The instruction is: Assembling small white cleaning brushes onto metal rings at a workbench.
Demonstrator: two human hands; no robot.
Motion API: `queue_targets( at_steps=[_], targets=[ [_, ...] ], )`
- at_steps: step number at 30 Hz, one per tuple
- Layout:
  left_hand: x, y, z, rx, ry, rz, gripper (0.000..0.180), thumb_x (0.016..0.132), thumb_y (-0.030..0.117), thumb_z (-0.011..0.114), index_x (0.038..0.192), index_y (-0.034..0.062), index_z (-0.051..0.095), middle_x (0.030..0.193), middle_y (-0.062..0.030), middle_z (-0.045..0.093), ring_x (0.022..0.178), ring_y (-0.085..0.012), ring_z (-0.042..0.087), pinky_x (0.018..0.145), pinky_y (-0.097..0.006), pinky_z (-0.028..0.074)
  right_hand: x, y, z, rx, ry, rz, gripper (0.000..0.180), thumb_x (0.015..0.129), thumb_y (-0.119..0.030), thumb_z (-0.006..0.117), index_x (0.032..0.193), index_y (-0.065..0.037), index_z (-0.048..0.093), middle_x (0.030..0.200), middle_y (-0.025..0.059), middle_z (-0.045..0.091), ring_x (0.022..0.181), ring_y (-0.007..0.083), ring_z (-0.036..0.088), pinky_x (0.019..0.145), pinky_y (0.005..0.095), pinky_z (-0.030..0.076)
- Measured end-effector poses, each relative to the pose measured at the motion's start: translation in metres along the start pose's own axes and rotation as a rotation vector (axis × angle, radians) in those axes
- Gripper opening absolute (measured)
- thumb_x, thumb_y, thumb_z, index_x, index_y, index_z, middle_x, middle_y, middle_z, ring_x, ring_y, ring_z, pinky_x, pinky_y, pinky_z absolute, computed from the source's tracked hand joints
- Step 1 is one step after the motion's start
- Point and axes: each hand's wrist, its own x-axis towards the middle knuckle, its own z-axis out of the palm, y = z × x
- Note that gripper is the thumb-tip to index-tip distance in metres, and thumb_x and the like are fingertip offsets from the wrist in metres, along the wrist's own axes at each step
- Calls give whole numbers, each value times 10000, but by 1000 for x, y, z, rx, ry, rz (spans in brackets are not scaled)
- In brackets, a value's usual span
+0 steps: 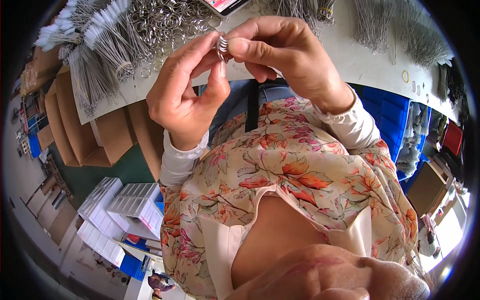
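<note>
Above the near edge of the white table, my two hands meet and hold a small stack of shiny metal rings [222, 46]. My left hand [182, 92] pinches the stack from the left, with index finger and thumb at the rings. From the right, the thumb and index finger of my right hand [290, 52] press on the same rings. How many rings are stacked is too small to tell. A heap of loose metal rings [167, 20] lies on the table just beyond my left hand.
Bundles of thin wire brushes with white tips [107, 47] lie at the far left. More wire bundles [372, 25] lie to the right. A flat device [225, 6] with a lit screen is at the back. Cardboard boxes [92, 145] and blue bins [385, 117] stand beside the table.
</note>
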Motion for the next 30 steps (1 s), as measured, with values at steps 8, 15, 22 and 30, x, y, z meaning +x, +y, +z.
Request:
queue_targets(
  at_steps=[8,15,22,30],
  targets=[
    [6,-11,-9,65,-59,38,302,736,-101,623,1036,-69,620,996,-156,639,784,-180,663,672,-244,534,8,-8,-9,-197,-100,121,174,861,-201,633,888,-29,645,639,-23,551,545,35,478,476,179,352],
    [20,-7,-24,-258,-286,-294,279,780,-123,571,1055,-87,601,995,-141,633,869,-164,635,762,-270,547,14,-9,-14,-315,-138,34,88,832,-32,638,913,3,639,738,30,623,573,59,543,499,195,428],
    [11,-5,-12,-335,-131,-267,261,806,-105,556,1065,-98,581,980,-178,628,891,-199,633,792,-303,552,7,6,-5,-264,-20,-74,141,862,-161,630,894,-24,639,694,-14,586,575,36,504,497,174,379],
    [10,-12,-14,-291,-174,-248,267,793,-110,571,1060,-96,588,1026,-176,620,863,-192,642,760,-268,547,10,13,-11,-67,-84,-97,99,860,-76,614,917,3,631,767,29,631,636,52,563,527,185,446]
  ],
)
